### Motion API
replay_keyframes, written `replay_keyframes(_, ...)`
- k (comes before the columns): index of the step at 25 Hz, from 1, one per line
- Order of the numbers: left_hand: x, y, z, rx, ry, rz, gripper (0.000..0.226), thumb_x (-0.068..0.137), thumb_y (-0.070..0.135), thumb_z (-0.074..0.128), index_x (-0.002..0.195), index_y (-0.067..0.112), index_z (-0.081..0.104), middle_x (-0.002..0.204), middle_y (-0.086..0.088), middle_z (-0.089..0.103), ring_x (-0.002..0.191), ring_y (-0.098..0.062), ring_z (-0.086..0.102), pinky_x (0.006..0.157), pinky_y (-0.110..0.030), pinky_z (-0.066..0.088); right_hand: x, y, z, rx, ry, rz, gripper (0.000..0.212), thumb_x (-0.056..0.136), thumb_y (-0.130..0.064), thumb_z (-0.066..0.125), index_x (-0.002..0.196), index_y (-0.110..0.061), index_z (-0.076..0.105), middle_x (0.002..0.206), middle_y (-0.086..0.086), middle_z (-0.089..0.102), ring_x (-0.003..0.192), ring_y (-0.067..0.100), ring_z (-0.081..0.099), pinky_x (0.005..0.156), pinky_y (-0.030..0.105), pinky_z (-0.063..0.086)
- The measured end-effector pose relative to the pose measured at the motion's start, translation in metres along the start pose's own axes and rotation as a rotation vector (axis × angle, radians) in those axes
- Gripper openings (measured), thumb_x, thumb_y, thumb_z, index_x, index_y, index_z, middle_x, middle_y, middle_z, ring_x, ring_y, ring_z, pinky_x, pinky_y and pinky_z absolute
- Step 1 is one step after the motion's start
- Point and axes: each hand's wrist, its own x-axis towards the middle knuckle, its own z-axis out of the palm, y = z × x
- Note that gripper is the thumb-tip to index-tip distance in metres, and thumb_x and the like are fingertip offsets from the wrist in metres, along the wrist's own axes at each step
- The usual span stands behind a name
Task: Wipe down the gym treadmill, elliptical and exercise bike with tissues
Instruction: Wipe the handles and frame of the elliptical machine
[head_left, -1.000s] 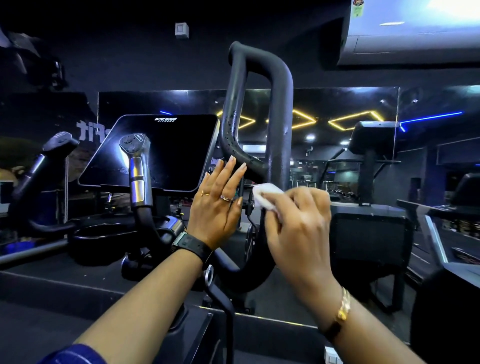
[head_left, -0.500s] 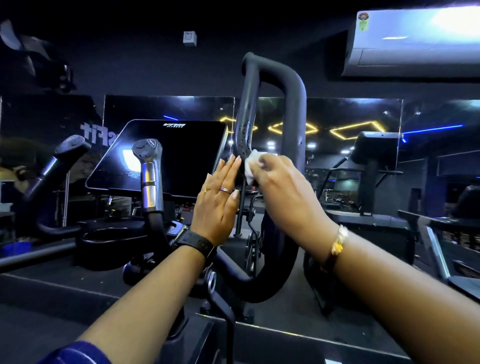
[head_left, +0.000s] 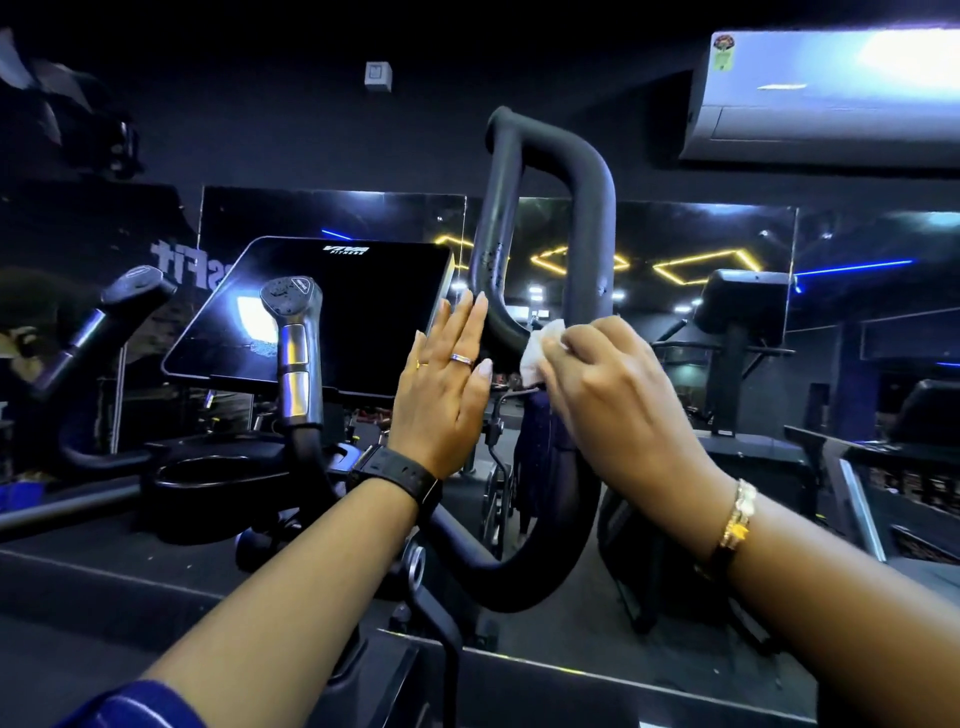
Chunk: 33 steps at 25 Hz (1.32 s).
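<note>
A tall black looped handlebar (head_left: 587, 208) of the exercise machine rises in the middle of the view. My right hand (head_left: 602, 384) grips a crumpled white tissue (head_left: 540, 353) and presses it against the loop's lower inner bend. My left hand (head_left: 447, 384) is flat with straight fingers, resting against the left bar of the loop. Left of it sits the machine's dark console screen (head_left: 322, 312) and a short silver-banded grip (head_left: 293, 353).
Another grip (head_left: 104, 322) stands at far left above a cup holder (head_left: 208, 473). Mirrors behind reflect yellow and blue lights. A second machine (head_left: 737, 332) stands to the right, a treadmill deck edge (head_left: 862, 499) at far right. An air conditioner (head_left: 831, 88) hangs top right.
My right hand with the tissue went up the loop's left bar, then came down to its lower inner bend. My left hand stayed flat against the bar.
</note>
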Motion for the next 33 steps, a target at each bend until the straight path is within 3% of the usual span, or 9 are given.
replay_keyframes(4,0.011,0.009,0.003,0.219,0.031,0.096,0.062,0.096,0.041,0.024,0.154,0.018,0.024,0.162,0.003,0.018,0.15,-0.012,0.003,0.122,-0.045,0.004,0.004,0.018,-0.003,0.167,0.002,0.034,0.014,0.078,0.009,0.066,0.084,-0.004,0.063,0.092,0.012,0.06,0.084,0.028,0.053,0.072,0.04,0.05)
replay_keyframes(8,0.027,0.02,0.009,0.332,0.041,0.206,0.059,0.097,0.038,0.028,0.152,0.017,0.029,0.159,0.002,0.025,0.148,-0.015,0.009,0.12,-0.04,-0.002,0.059,0.058,0.011,0.158,0.0,0.117,0.031,0.082,0.011,0.058,0.109,-0.001,0.068,0.098,0.017,0.062,0.089,0.036,0.052,0.077,0.041,0.047)
replay_keyframes(11,0.036,0.031,0.011,0.333,0.025,0.183,0.061,0.094,0.034,0.026,0.153,0.016,0.028,0.16,0.0,0.025,0.15,-0.019,0.013,0.12,-0.037,-0.005,0.07,0.062,0.016,0.166,-0.035,0.176,0.025,0.087,0.006,0.056,0.104,-0.004,0.072,0.103,0.016,0.059,0.093,0.035,0.048,0.082,0.038,0.045)
replay_keyframes(14,0.04,0.038,0.011,0.366,0.003,0.189,0.065,0.09,0.031,0.023,0.153,0.015,0.025,0.161,-0.001,0.022,0.15,-0.018,0.012,0.121,-0.04,-0.004,0.029,0.044,0.008,0.176,0.005,0.14,0.019,0.085,0.003,0.058,0.098,-0.004,0.071,0.101,0.014,0.057,0.092,0.03,0.047,0.079,0.038,0.047)
replay_keyframes(18,0.055,0.04,0.006,0.405,-0.07,0.199,0.071,0.086,0.034,0.015,0.154,0.015,0.021,0.162,0.0,0.017,0.15,-0.014,0.005,0.121,-0.041,-0.006,-0.018,0.032,-0.002,0.191,0.065,-0.066,0.023,0.088,-0.007,0.054,0.104,-0.003,0.069,0.098,0.012,0.058,0.084,0.027,0.051,0.075,0.031,0.05)
replay_keyframes(24,0.063,0.041,0.011,0.381,-0.017,0.303,0.07,0.082,0.031,0.03,0.148,0.01,0.038,0.155,-0.005,0.035,0.146,-0.019,0.024,0.12,-0.04,0.009,0.067,0.096,0.025,0.151,0.101,-0.054,0.019,0.086,-0.012,0.059,0.091,-0.008,0.077,0.086,0.012,0.06,0.075,0.033,0.054,0.071,0.028,0.044)
replay_keyframes(28,0.064,0.035,0.014,0.358,0.058,0.367,0.065,0.079,0.024,0.035,0.139,0.009,0.053,0.144,-0.008,0.051,0.138,-0.026,0.042,0.116,-0.042,0.019,0.122,0.127,0.043,0.237,0.089,0.165,0.016,0.09,-0.01,0.064,0.1,-0.009,0.077,0.088,0.01,0.06,0.089,0.036,0.055,0.077,0.025,0.037)
replay_keyframes(30,0.065,0.032,0.015,0.342,0.076,0.393,0.062,0.08,0.022,0.035,0.138,0.011,0.055,0.141,-0.006,0.053,0.137,-0.025,0.044,0.116,-0.045,0.023,0.121,0.121,0.045,0.31,0.142,0.238,0.017,0.088,-0.007,0.065,0.1,-0.01,0.077,0.086,0.003,0.058,0.092,0.031,0.057,0.078,0.021,0.036)
replay_keyframes(33,0.065,0.029,0.017,0.327,0.107,0.418,0.059,0.082,0.023,0.038,0.137,0.013,0.055,0.14,-0.005,0.054,0.136,-0.024,0.045,0.113,-0.049,0.029,0.078,0.1,0.038,0.301,0.22,0.172,0.024,0.084,-0.007,0.062,0.103,-0.012,0.075,0.087,0.008,0.06,0.087,0.028,0.056,0.078,0.025,0.039)
